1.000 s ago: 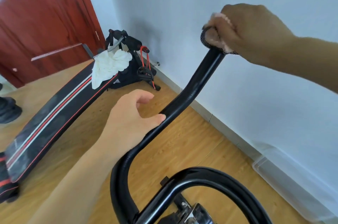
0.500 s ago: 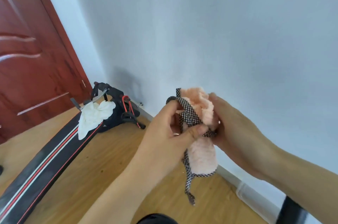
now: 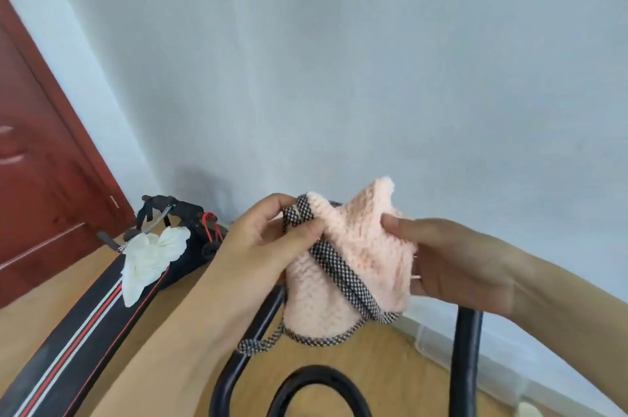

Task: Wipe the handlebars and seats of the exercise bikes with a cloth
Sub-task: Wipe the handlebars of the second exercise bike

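Cloth held up off the bars in both hands, no wiping contact right now.

On my feed the left hand pinches the checked trim of the pink cloth. The right hand pinches the fleece side, thumb on top. The cloth hangs between them, just above the black handlebars; I can't tell whether its lower edge touches the left bar. My guess on progress: mid-task, with the cloth being folded for a pass on the bars. No seat is in view, so I count the seats as left to do. Counts: one cloth, two hands, two upright bar ends plus one curved loop, one white rag draped on one striped machine, one red door.
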